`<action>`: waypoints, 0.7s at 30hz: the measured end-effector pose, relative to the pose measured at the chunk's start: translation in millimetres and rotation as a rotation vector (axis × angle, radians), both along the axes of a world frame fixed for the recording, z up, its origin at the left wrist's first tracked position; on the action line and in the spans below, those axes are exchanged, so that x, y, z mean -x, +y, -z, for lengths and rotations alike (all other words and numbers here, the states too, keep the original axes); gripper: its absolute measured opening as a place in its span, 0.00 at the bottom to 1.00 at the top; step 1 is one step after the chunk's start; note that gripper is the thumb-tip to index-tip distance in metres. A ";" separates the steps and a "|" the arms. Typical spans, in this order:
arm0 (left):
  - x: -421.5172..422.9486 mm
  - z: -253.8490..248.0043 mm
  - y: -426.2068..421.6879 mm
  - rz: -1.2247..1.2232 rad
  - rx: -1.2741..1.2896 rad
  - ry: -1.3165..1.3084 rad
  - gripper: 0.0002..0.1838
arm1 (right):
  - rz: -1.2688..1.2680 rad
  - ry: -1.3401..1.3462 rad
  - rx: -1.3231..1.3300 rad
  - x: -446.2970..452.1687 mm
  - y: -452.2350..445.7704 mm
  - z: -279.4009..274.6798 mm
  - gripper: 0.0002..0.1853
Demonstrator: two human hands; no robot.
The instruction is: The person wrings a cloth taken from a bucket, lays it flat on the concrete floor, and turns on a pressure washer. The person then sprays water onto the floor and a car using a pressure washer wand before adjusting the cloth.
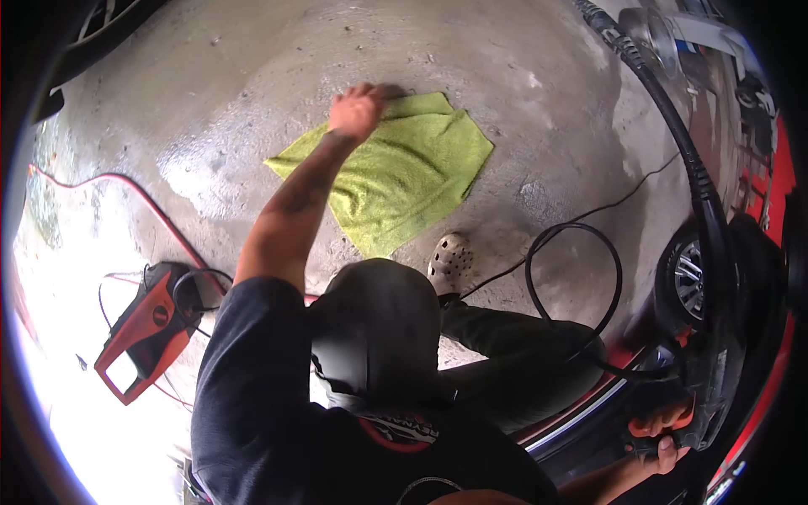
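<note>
My left hand reaches out to the far edge of a lime-green towel, which lies rumpled on the concrete floor. Its fingers look curled at the cloth's edge, slightly blurred. Down at the lower right, my right hand is wrapped around the handle of a black tool with an orange part. A thick black hose, ribbed near its ends, runs upward from there; the tool's exact kind does not show. My knee and a beige clog are just below the towel.
An orange and black device with cables stands at left, near a red hose on the floor. A thin black cable loops between my leg and a car wheel. Red surfaces and other items line the right side. The floor shines in places.
</note>
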State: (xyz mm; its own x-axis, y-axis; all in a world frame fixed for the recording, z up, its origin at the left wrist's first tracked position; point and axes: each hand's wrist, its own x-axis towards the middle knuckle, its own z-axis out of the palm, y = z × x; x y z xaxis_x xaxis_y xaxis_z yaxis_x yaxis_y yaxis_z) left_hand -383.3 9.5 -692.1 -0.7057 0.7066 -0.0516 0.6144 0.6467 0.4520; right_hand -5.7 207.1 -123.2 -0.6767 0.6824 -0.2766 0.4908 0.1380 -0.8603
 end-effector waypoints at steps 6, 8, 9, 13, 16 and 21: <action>5.5 2.4 76.9 0.275 0.354 0.084 0.20 | 0.127 0.020 -0.144 -5.2 -28.8 9.3 0.23; 20.4 11.6 74.5 0.167 0.161 -0.345 0.18 | -0.027 0.006 0.149 -10.1 -13.8 5.8 0.22; 29.7 1.7 71.9 0.081 0.081 -0.471 0.18 | -0.054 0.015 0.164 -18.2 -10.0 7.4 0.22; 63.3 21.9 62.2 -0.134 -0.211 -0.877 0.15 | -0.020 -0.004 0.111 -27.7 -15.4 9.5 0.21; 84.8 39.8 67.1 -0.213 -0.349 -0.861 0.11 | -0.011 0.007 0.087 -30.5 -16.6 12.8 0.22; 100.7 42.6 48.3 -0.343 -0.233 -0.325 0.16 | 0.004 0.020 0.048 -29.0 -18.6 11.4 0.23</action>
State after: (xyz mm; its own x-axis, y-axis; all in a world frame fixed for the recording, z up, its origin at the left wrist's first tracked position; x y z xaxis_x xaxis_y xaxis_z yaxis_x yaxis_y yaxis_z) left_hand -483.9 57.8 -734.7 -0.8724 0.4564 -0.1750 0.1893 0.6457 0.7398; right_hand 23.4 188.4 -134.6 -0.6795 0.6716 -0.2953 0.4737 0.0943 -0.8756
